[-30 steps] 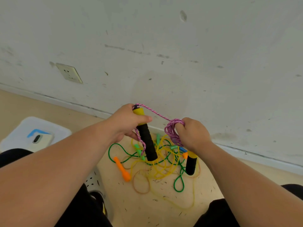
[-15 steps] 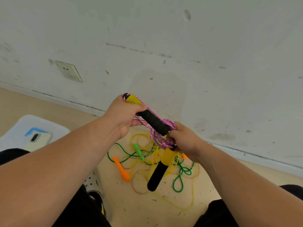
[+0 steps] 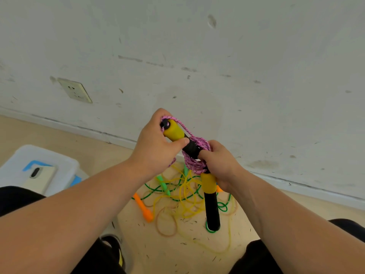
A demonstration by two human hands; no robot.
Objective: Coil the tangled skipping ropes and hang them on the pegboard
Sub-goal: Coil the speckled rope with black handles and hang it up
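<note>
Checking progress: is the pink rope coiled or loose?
Mostly coiled: pink rope loops bunch round upper handle, gripped by left hand and right hand.

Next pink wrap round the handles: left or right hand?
Right, probably: right hand holds the pink rope coils beside the lower handle; left hand is tied up gripping the upper handle by its yellow end.

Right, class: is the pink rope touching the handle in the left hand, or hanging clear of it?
Touching. The head view shows the pink rope wrapped over the black grip of the handle that the left hand holds, with no gap.
</note>
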